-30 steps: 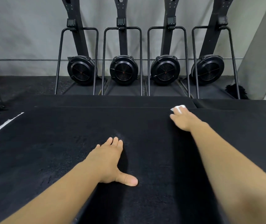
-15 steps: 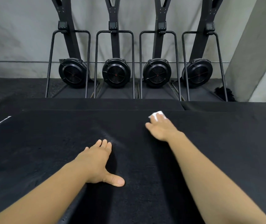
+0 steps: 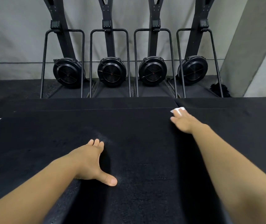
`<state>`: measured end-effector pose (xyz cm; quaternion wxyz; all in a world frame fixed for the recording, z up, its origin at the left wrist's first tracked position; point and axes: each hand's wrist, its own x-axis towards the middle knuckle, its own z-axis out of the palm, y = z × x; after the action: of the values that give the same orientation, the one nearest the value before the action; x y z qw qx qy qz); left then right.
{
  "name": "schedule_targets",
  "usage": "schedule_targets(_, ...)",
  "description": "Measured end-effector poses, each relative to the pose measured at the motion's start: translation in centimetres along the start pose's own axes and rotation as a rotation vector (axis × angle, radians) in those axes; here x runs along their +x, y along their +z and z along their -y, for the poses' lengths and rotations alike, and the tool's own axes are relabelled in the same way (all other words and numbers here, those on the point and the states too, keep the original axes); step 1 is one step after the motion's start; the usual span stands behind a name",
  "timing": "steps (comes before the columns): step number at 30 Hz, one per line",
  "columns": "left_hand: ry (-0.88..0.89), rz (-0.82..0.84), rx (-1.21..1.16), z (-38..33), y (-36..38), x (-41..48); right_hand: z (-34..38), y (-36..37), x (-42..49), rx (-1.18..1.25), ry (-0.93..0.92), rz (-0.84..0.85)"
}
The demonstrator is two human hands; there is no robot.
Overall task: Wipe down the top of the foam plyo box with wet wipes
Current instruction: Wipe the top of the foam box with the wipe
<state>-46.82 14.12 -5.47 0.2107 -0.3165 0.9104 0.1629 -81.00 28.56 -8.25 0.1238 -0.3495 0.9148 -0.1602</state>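
The box [image 3: 137,167] top runs long left to right. The wipe [image 3: 178,110] lies at its far edge, pressed under the right grip [image 3: 183,122], fingers straight. The left grip [image 3: 88,160] rests flat nearer, holding nothing.

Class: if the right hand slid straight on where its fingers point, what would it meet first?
The right hand presses the white wipe near the far edge of the foam box top. Going on, it would cross that edge first, probably onto the black pad behind; heights there are unclear.
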Motion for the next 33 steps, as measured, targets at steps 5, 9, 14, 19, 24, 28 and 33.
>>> schedule_targets(5, 0.004, -0.003, 0.024, -0.1, 0.2, 0.1, -4.8, -1.6, 1.0, 0.071, 0.257, 0.005)
schedule_targets(9, -0.002, -0.001, 0.029, -0.3, 0.1, 0.2, -2.3, -0.6, -0.4, 0.106, 0.235, -0.038)
schedule_targets(14, -0.033, 0.012, 0.025, -0.7, -0.3, -0.1, 3.2, 2.1, -4.9, 0.032, 0.025, 0.003)
schedule_targets(19, -0.098, 0.024, 0.093, -2.3, -1.0, -0.9, 9.3, 5.4, -10.0, -0.112, -0.152, 0.100)
schedule_targets(24, -0.044, -0.043, 0.210, -5.2, -1.6, -2.4, 9.3, 5.0, -11.7, -0.036, -0.222, 0.181)
schedule_targets(28, 0.174, -0.100, 0.135, -8.3, 0.7, -3.3, 2.9, 1.2, -10.2, 0.028, -0.044, 0.080)
schedule_targets(33, 0.220, 0.006, 0.001, -9.6, 2.3, -3.1, -5.4, -1.8, -8.9, 0.019, 0.243, 0.100)
